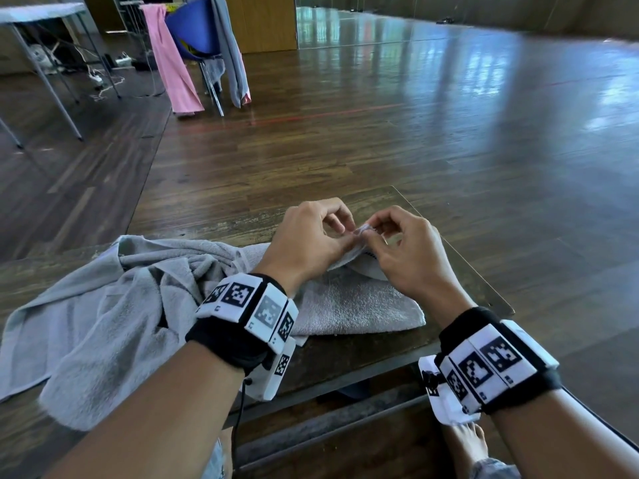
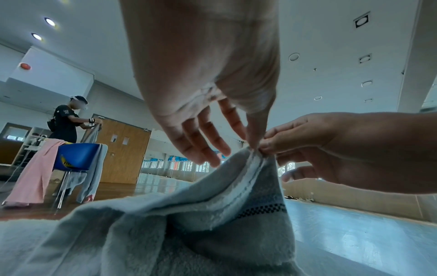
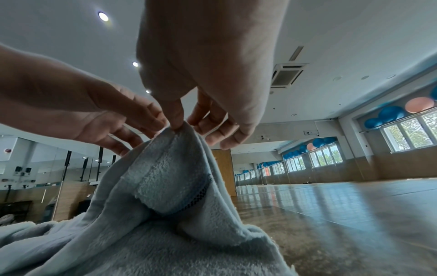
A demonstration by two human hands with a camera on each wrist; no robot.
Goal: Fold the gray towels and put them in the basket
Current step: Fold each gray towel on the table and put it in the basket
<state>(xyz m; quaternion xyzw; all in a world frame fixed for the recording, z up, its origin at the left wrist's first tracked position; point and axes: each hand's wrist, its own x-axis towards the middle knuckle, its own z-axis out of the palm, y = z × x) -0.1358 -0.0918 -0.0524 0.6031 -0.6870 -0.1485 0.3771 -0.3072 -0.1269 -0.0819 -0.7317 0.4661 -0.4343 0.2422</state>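
A gray towel [image 1: 352, 305] lies on the dark wooden table [image 1: 460, 271] in front of me, with one corner lifted off the surface. My left hand [image 1: 347, 236] and right hand [image 1: 371, 233] meet at that raised corner and both pinch it between thumb and fingertips. In the left wrist view the towel [image 2: 212, 224] rises to the pinch of my left hand [image 2: 254, 145], its hem showing a dark checked stripe. In the right wrist view my right hand [image 3: 181, 127] holds the peak of the towel [image 3: 165, 205]. A second, crumpled gray towel [image 1: 103, 305] lies to the left. No basket is in view.
The table's far edge and right corner are close behind my hands. A blue chair [image 1: 193, 29] draped with pink and gray cloths stands at the back left beside a folding table [image 1: 41, 12]. Another person [image 2: 66, 123] handles cloth there. A bare foot [image 1: 466, 440] shows below the table.
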